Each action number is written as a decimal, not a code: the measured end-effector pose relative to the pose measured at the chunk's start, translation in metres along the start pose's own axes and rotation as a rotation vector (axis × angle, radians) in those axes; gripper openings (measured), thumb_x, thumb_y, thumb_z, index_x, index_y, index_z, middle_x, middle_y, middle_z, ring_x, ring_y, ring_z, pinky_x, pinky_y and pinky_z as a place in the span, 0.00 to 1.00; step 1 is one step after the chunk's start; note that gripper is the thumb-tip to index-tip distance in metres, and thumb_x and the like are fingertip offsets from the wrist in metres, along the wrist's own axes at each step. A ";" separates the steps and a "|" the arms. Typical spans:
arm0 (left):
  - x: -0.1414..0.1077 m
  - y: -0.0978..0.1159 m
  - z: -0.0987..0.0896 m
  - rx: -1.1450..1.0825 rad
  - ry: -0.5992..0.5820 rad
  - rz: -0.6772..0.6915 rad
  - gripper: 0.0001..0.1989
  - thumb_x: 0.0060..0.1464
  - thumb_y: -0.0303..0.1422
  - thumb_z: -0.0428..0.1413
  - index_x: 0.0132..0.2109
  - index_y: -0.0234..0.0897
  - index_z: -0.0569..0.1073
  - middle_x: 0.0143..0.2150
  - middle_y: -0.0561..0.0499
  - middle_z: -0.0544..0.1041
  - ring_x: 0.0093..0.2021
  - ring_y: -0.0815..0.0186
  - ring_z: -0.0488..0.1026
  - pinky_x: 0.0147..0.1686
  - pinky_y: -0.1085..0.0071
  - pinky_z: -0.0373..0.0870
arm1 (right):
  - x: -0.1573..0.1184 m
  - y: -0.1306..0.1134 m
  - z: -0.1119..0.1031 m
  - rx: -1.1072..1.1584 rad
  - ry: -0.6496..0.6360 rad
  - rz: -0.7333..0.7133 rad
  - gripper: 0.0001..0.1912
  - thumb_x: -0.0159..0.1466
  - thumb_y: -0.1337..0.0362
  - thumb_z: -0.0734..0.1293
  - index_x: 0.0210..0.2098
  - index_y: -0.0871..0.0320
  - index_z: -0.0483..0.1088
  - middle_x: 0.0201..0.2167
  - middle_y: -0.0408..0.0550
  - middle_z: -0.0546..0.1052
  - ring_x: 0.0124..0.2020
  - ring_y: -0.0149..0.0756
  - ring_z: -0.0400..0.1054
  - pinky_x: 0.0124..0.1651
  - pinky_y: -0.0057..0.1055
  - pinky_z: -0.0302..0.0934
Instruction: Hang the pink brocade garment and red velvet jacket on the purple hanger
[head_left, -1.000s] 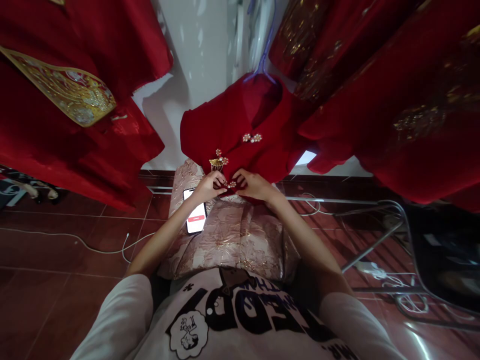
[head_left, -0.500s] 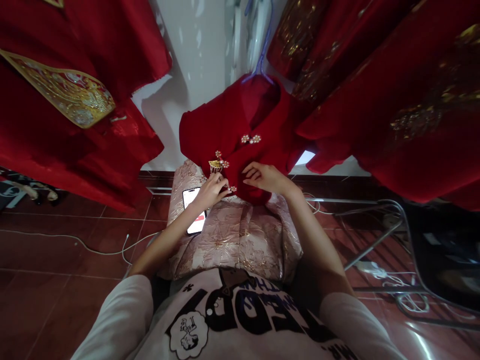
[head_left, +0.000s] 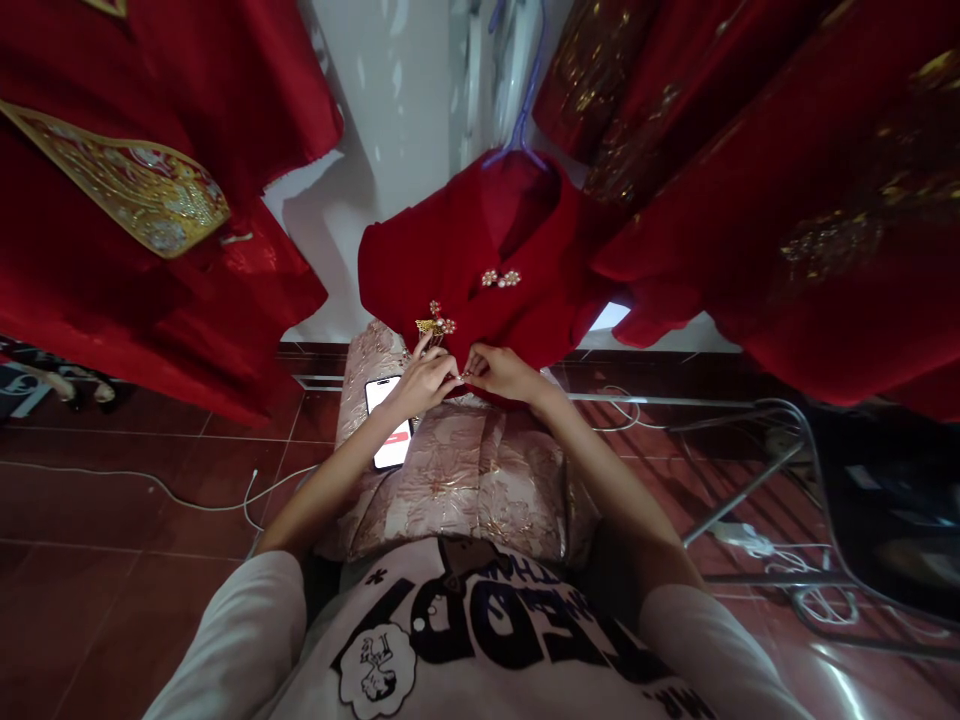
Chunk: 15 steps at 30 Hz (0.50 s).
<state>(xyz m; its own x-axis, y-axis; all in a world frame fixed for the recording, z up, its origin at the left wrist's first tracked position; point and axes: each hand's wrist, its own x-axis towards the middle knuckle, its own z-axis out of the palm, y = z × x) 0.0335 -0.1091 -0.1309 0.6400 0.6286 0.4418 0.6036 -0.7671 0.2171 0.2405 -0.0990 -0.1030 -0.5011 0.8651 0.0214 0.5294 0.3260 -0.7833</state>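
Observation:
A short red jacket hangs from a purple hanger in front of me, its lower edge over the pinkish brocade cloth on my lap. A pearl flower fastener joins its front near the neck. Lower down, a gold tasselled ornament lies beside small pearl flowers. My left hand and my right hand meet at the hem, fingertips pinched together on the lowest pearl fastener. That fastener is mostly covered by the fingers.
A lit phone rests on the brocade cloth left of my lap. Red embroidered garments hang on both sides. At right stands a black chair with a metal frame, and white cables lie on the tiled floor.
My right hand has moved left and slightly down, from over the jacket front to the lowest fastener, its fingers closing. My left hand stays there, with one finger now lifted towards the gold ornament.

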 end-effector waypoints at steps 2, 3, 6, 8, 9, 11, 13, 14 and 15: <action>0.000 -0.003 0.002 -0.045 0.002 -0.042 0.08 0.67 0.36 0.56 0.39 0.39 0.69 0.36 0.53 0.77 0.45 0.62 0.75 0.75 0.44 0.50 | -0.001 -0.002 -0.002 0.023 -0.003 -0.024 0.08 0.58 0.73 0.70 0.33 0.57 0.66 0.35 0.49 0.81 0.36 0.35 0.77 0.42 0.30 0.71; 0.000 -0.004 0.002 -0.069 0.005 -0.061 0.08 0.66 0.37 0.57 0.39 0.39 0.70 0.37 0.53 0.77 0.45 0.62 0.75 0.75 0.44 0.49 | -0.002 -0.003 -0.003 0.029 -0.004 -0.033 0.08 0.58 0.73 0.70 0.33 0.57 0.67 0.35 0.48 0.80 0.35 0.34 0.76 0.41 0.30 0.70; 0.001 -0.006 0.001 -0.142 0.018 -0.087 0.08 0.64 0.37 0.60 0.38 0.40 0.70 0.37 0.54 0.78 0.45 0.63 0.76 0.75 0.47 0.50 | -0.004 -0.006 -0.006 0.033 -0.021 -0.051 0.07 0.58 0.74 0.69 0.33 0.58 0.67 0.32 0.46 0.79 0.34 0.33 0.75 0.40 0.29 0.68; 0.001 -0.005 0.000 -0.182 0.016 -0.102 0.09 0.63 0.37 0.61 0.38 0.40 0.71 0.37 0.55 0.78 0.44 0.64 0.76 0.75 0.48 0.51 | -0.005 -0.007 -0.008 0.038 -0.038 -0.066 0.06 0.58 0.73 0.68 0.33 0.58 0.68 0.31 0.46 0.78 0.34 0.33 0.74 0.40 0.29 0.66; 0.001 -0.005 -0.001 -0.200 0.015 -0.119 0.09 0.62 0.38 0.62 0.37 0.40 0.71 0.37 0.55 0.78 0.44 0.63 0.76 0.74 0.49 0.53 | -0.005 -0.007 -0.009 0.044 -0.044 -0.071 0.06 0.58 0.73 0.68 0.33 0.58 0.68 0.31 0.46 0.77 0.34 0.33 0.73 0.40 0.29 0.66; 0.001 -0.005 0.000 -0.246 0.033 -0.184 0.12 0.59 0.40 0.64 0.40 0.40 0.71 0.40 0.52 0.79 0.46 0.61 0.76 0.69 0.49 0.61 | -0.006 -0.007 -0.014 0.055 -0.061 -0.066 0.05 0.58 0.71 0.69 0.32 0.58 0.68 0.31 0.45 0.77 0.34 0.33 0.73 0.40 0.29 0.65; 0.002 -0.005 0.003 -0.359 0.077 -0.279 0.20 0.56 0.43 0.66 0.48 0.38 0.70 0.45 0.47 0.80 0.48 0.58 0.77 0.61 0.52 0.69 | -0.009 -0.007 -0.022 0.051 -0.110 -0.035 0.07 0.57 0.68 0.71 0.32 0.58 0.68 0.30 0.45 0.76 0.34 0.33 0.72 0.40 0.29 0.65; 0.004 -0.005 0.004 -0.451 0.102 -0.330 0.25 0.55 0.45 0.66 0.53 0.37 0.69 0.47 0.44 0.80 0.49 0.57 0.77 0.58 0.55 0.71 | -0.010 -0.007 -0.026 0.043 -0.148 -0.011 0.08 0.56 0.66 0.72 0.31 0.57 0.68 0.30 0.45 0.76 0.34 0.33 0.71 0.39 0.30 0.64; 0.007 -0.006 0.006 -0.562 0.132 -0.384 0.27 0.56 0.46 0.65 0.56 0.37 0.67 0.49 0.43 0.80 0.50 0.57 0.77 0.55 0.58 0.73 | -0.012 -0.007 -0.031 0.034 -0.191 0.014 0.09 0.56 0.65 0.73 0.31 0.57 0.68 0.30 0.45 0.76 0.33 0.33 0.71 0.39 0.30 0.64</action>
<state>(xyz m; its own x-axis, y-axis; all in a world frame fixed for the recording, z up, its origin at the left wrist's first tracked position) 0.0370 -0.0999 -0.1340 0.3454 0.8755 0.3379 0.4149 -0.4655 0.7818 0.2644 -0.1001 -0.0782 -0.6162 0.7806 -0.1051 0.5156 0.2989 -0.8030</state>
